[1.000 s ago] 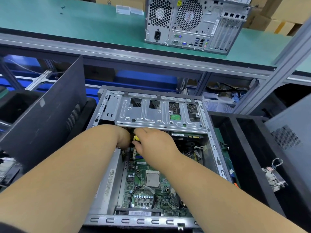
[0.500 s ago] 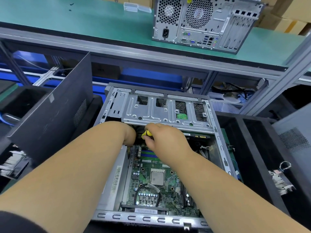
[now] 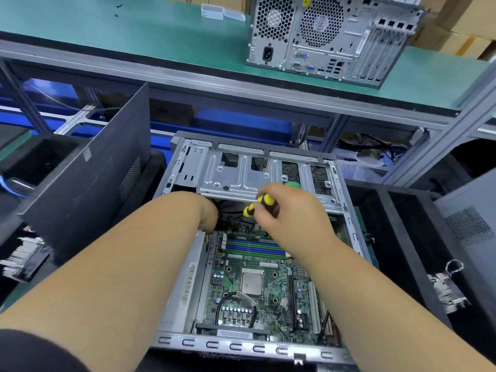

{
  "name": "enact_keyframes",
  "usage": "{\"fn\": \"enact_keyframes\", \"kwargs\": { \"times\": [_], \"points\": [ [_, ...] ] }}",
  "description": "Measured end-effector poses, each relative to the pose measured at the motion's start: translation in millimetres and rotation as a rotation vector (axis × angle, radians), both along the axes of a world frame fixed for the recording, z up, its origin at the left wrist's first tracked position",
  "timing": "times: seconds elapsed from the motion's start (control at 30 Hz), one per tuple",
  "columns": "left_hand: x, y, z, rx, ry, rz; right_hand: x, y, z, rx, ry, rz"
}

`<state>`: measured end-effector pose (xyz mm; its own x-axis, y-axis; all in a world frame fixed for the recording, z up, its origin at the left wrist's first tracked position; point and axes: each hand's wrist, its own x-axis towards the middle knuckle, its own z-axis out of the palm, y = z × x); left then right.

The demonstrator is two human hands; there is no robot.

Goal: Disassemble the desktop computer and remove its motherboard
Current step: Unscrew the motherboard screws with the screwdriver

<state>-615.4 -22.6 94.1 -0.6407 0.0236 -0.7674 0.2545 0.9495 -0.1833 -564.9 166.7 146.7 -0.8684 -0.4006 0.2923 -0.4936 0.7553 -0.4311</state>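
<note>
At far left, a finned metal heatsink [image 3: 25, 257] lying in a dark bin, beside a dark grey side panel [image 3: 88, 178] leaning upright between that bin and the open computer case [image 3: 252, 345]. Case lying on its side at centre, open upward, silver drive cage [image 3: 236, 175] spanning its far end. Left hand [image 3: 208, 214] reaching deep under the near edge of the drive cage, fingers hidden there, so cannot tell whether gripping or loose. Beneath the left forearm, a grey power supply [image 3: 185, 285] with a barcode label along the case's left wall. Motherboard [image 3: 257, 285] seated flat in the case floor, green, with blue and green memory slots toward the far side, a square processor near the middle and a looped black cable just nearer. Right hand [image 3: 292, 210] above the board's far end, fingers curled tightly round a yellow-and-black screwdriver handle [image 3: 259, 205], the handle's end pointing left toward the other hand; tip out of sight. Further right, black partitioned bins [image 3: 397, 237] holding another finned heatsink [image 3: 448, 291], with a grey perforated panel [image 3: 472, 226] at the edge. Behind, on the green-topped bench [image 3: 134, 30], a second computer tower [image 3: 330, 36] standing with its rear ports and fan grilles facing forward.
</note>
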Motion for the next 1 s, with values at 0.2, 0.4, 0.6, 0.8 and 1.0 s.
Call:
{"fn": "enact_keyframes", "kwargs": {
  "times": [0.2, 0.4, 0.6, 0.8, 1.0],
  "points": [
    [9.8, 5.0, 15.1, 0.108, 0.042, 0.097, 4.9, 23.3, 6.8, -0.275, -0.123, -0.139],
    [22.3, 6.4, 31.6, 0.329, 0.175, 0.182, 11.4, 35.4, 15.6, -0.516, -0.225, -0.264],
    [35.1, 6.2, 44.6, 0.573, 0.084, 0.167, 20.3, 46.2, 18.7, -0.627, -0.299, -0.329],
    [36.4, 8.6, 43.2, 0.751, 0.144, 0.133, 25.0, 54.1, 14.0, -0.633, -0.305, -0.378],
    [38.3, 21.2, 41.7, 0.837, 0.241, 0.155, 29.5, 54.4, 12.9, -0.700, -0.315, -0.411]
  ]
}}
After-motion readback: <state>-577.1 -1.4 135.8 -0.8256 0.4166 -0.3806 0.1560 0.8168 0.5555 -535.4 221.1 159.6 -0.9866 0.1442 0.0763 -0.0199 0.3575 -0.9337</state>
